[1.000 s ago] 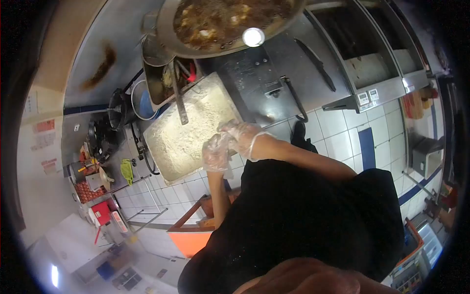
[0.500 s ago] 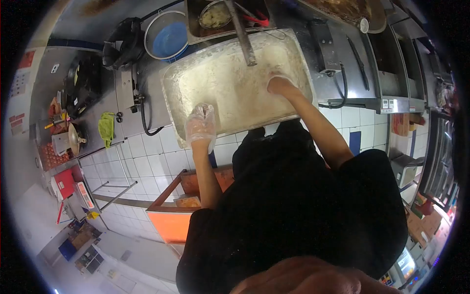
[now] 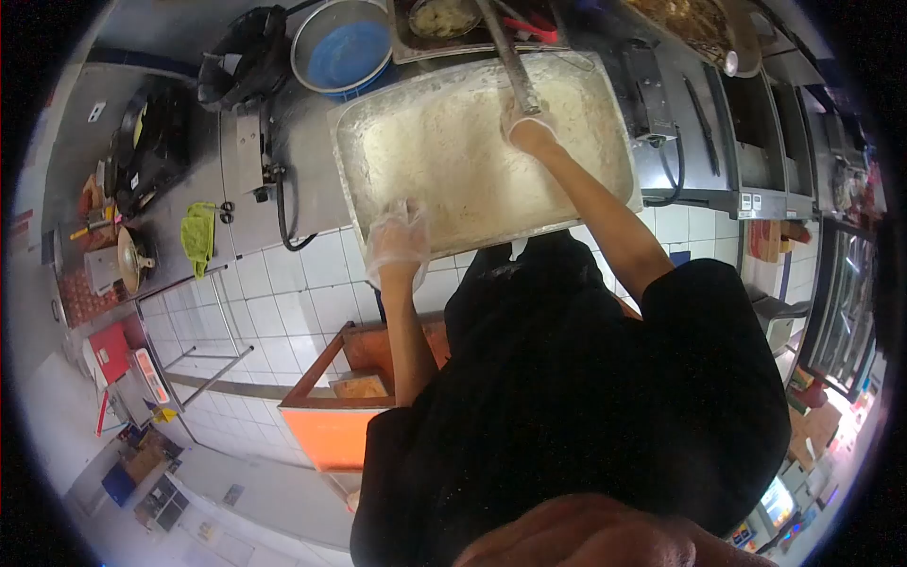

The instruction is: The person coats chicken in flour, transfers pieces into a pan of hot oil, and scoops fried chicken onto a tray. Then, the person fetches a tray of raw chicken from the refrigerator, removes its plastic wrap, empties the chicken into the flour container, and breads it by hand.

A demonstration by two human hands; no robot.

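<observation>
A large metal tray point(image 3: 626, 175) holds pale flour, spread unevenly with ridges and hollows. My left hand point(image 3: 400, 236), in a clear plastic glove, is over the tray's near left corner, its fingers pointing away from me and loosely extended. My right hand point(image 3: 531, 128), also gloved, reaches into the flour right of centre; its fingers are hidden by flour and by the end of a metal handle point(image 3: 510, 64). That handle slants down over the tray's far edge to my right hand; whether the two touch is unclear.
Behind the tray are a blue-bottomed strainer point(image 3: 342, 52) and a metal bin point(image 3: 408, 47) with a sieve and red-handled tongs. A pan of oil point(image 3: 685, 24) is at the far right. A green cloth point(image 3: 197, 238) lies left; an orange cart point(image 3: 326, 437) stands below.
The view has swung, bringing the whole tray into sight. My hands, together a second ago, are now apart; my right hand has moved up towards the handle's end.
</observation>
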